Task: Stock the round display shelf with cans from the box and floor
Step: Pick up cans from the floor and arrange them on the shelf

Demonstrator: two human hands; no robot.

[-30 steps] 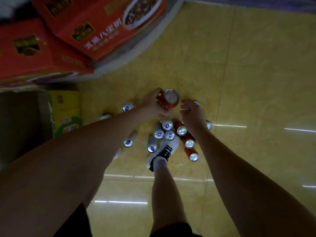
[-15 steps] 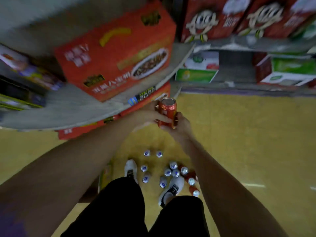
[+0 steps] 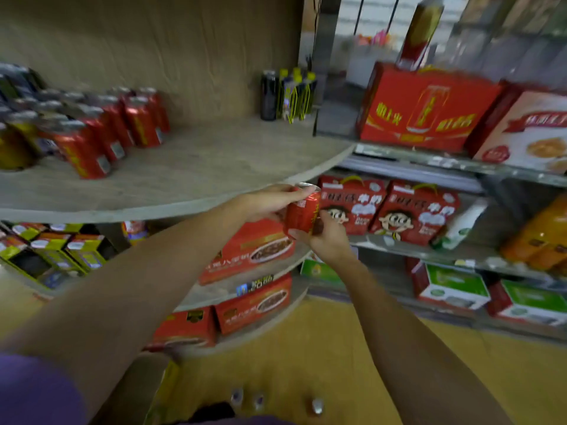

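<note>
While both hands are meeting at frame centre, left hand is gripping red can from 9 o'clock, fingers curling over its upper side; right hand is cupping can base from 5 o'clock. Can is sitting tilted, just off round shelf rim. Red cans row is standing at shelf's 10 o'clock. 3 can tops are showing on floor at 6 o'clock.

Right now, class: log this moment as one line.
left hand: holds can | right hand: holds can's base | can: upright, below round shelf edge | shelf: red cans at left
</note>
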